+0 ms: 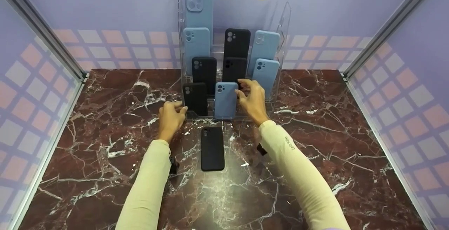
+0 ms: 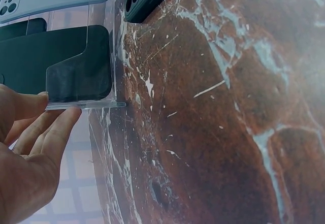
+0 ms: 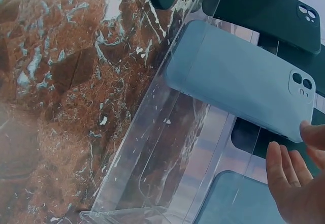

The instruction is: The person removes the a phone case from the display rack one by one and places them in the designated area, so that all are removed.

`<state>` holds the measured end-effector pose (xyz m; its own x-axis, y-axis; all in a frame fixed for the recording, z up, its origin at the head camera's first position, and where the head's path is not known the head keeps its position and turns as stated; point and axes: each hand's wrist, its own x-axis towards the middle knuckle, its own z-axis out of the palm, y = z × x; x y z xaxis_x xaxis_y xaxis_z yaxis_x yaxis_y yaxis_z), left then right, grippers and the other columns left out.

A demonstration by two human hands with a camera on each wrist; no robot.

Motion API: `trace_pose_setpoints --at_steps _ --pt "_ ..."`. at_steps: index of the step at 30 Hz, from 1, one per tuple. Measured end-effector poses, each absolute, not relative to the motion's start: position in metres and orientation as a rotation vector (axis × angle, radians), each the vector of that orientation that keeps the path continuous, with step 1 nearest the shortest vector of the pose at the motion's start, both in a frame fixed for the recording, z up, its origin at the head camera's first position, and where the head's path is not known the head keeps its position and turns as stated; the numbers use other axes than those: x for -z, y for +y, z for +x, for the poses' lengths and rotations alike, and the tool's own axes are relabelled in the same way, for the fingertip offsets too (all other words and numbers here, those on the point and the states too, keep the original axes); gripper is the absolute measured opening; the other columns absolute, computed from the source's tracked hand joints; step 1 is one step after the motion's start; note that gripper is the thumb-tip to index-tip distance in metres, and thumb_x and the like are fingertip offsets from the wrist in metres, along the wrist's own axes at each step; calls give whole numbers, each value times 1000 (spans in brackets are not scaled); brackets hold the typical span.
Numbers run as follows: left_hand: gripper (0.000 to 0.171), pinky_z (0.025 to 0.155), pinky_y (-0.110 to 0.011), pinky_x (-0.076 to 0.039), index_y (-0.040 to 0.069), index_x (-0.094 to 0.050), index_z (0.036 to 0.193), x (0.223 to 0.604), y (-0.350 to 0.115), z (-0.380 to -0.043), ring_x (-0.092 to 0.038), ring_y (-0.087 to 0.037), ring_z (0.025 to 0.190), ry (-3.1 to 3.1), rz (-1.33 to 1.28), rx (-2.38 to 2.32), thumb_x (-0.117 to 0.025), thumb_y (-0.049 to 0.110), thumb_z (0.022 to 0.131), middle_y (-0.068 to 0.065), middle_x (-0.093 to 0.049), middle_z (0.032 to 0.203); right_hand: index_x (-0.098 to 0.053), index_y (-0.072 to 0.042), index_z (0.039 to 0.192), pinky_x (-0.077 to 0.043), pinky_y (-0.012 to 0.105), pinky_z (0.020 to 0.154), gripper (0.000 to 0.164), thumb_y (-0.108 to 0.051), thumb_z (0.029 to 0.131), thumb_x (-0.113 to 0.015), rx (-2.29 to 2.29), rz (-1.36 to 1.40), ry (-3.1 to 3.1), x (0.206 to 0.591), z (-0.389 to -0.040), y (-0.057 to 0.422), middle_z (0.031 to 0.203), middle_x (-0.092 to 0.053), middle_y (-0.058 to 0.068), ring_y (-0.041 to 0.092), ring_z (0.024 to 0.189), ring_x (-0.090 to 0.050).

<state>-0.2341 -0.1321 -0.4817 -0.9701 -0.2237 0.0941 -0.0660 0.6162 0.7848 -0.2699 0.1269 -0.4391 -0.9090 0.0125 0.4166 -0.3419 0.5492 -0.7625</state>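
A clear stepped display stand (image 1: 242, 112) holds blue and black phone cases in tiers. My left hand (image 1: 172, 116) pinches its front left corner, thumb on one side and fingertips on the other, beside a black phone case (image 1: 196, 100). In the left wrist view that case (image 2: 76, 66) sits behind the stand's clear lip. My right hand (image 1: 253, 98) is at the upper right corner of a blue phone case (image 1: 225, 100) in the front tier. In the right wrist view the thumb touches this case's (image 3: 244, 76) corner, while the other fingers extend loosely beside it.
Another black phone case (image 1: 212, 149) lies flat on the marbled table (image 1: 105, 174), in front of the stand. More cases, such as a tall blue one (image 1: 200, 16), stand in the rear tiers. Tiled-pattern walls (image 1: 403, 65) enclose the table at the back and sides.
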Motion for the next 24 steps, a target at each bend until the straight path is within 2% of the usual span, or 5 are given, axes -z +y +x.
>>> trace_pose_setpoints --at_steps 8,15,24 --pt "33 100 -45 -50 -1 -71 122 482 -132 -235 -72 -32 102 -2651 234 1308 -73 14 93 -20 -73 111 -73 4 114 -59 32 83 25 5 89 -72 -1324 291 -2397 441 -273 125 103 -68 20 30 94 -72" --pt "33 101 -45 -50 -2 -71 122 482 -132 -235 -72 -32 102 -2647 239 1303 -73 13 93 -20 -74 108 -74 4 105 -60 33 81 18 2 88 -75 -1343 274 -2369 442 -273 124 100 -70 18 29 91 -73" --pt "32 101 -46 -50 -2 -71 121 481 -132 -234 -72 -33 104 -2642 238 1312 -73 13 93 -22 -71 115 -75 2 97 -59 31 71 11 1 87 -77 -1374 258 -2355 441 -274 125 93 -76 13 23 82 -73"
